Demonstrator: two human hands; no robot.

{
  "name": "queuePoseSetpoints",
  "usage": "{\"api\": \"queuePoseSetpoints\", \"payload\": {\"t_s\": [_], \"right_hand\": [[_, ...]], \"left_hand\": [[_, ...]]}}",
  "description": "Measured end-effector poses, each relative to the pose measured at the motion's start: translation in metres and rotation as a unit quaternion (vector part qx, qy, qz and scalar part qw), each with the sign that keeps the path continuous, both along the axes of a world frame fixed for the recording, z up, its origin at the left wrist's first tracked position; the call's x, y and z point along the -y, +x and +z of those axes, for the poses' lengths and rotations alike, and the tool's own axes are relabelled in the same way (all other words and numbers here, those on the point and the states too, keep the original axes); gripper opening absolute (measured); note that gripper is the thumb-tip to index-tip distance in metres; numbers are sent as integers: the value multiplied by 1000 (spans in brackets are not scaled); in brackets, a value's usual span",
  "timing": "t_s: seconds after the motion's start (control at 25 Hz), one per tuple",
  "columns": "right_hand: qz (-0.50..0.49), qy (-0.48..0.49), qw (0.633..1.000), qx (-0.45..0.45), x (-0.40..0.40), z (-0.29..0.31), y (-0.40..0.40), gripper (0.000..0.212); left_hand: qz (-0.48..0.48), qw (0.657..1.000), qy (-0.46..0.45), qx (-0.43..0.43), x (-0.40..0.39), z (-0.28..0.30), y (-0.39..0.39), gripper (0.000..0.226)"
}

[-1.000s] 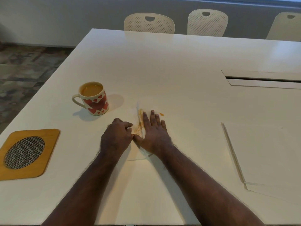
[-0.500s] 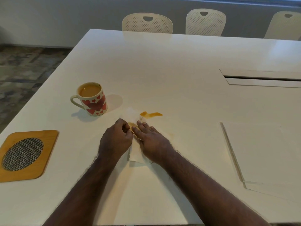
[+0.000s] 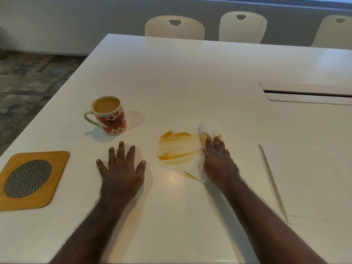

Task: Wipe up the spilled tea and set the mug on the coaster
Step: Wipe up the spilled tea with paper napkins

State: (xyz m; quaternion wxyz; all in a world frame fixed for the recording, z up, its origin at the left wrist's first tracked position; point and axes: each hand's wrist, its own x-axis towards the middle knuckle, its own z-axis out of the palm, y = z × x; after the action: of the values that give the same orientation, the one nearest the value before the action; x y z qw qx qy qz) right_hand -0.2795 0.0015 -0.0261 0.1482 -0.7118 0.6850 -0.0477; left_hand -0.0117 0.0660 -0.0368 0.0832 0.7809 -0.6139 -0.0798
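A smeared orange tea spill (image 3: pixel 177 148) lies on the white table (image 3: pixel 190 77). Just right of it, my right hand (image 3: pixel 219 161) presses flat on a white, tea-stained paper tissue (image 3: pixel 209 130), which sticks out beyond the fingertips. My left hand (image 3: pixel 121 172) rests flat on the table with fingers spread, holding nothing, left of the spill. A white mug with red hearts (image 3: pixel 109 115), full of tea, stands upright behind my left hand. A wooden coaster with a metal mesh oval (image 3: pixel 28 180) lies at the table's left edge.
Three white perforated chairs (image 3: pixel 174 26) line the far side. A cable slot (image 3: pixel 308 93) and a flush panel seam (image 3: pixel 272 181) mark the table's right part. The left table edge runs diagonally beside the coaster.
My right hand has dragged the tissue to the right, leaving a wide smear of tea. My left hand let go of the tissue and now lies spread flat to the left.
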Motion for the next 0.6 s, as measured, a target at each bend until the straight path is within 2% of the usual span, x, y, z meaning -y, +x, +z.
{"api": "queuePoseSetpoints", "payload": {"t_s": [0.12,0.24,0.44,0.6], "right_hand": [[-21,7,999,30,18,0,17,68],[8,13,1000,20,34,-1,42,76],[136,7,991,14,38,-3,89,72],[265,-3,964,-9,13,-6,108,67]], "left_hand": [[-9,999,32,-2,-5,-3,2,67],[-14,999,30,4,-9,-5,2,65],[-19,999,23,14,-10,-6,1,65],[-23,1000,16,12,-10,-5,2,62]]}}
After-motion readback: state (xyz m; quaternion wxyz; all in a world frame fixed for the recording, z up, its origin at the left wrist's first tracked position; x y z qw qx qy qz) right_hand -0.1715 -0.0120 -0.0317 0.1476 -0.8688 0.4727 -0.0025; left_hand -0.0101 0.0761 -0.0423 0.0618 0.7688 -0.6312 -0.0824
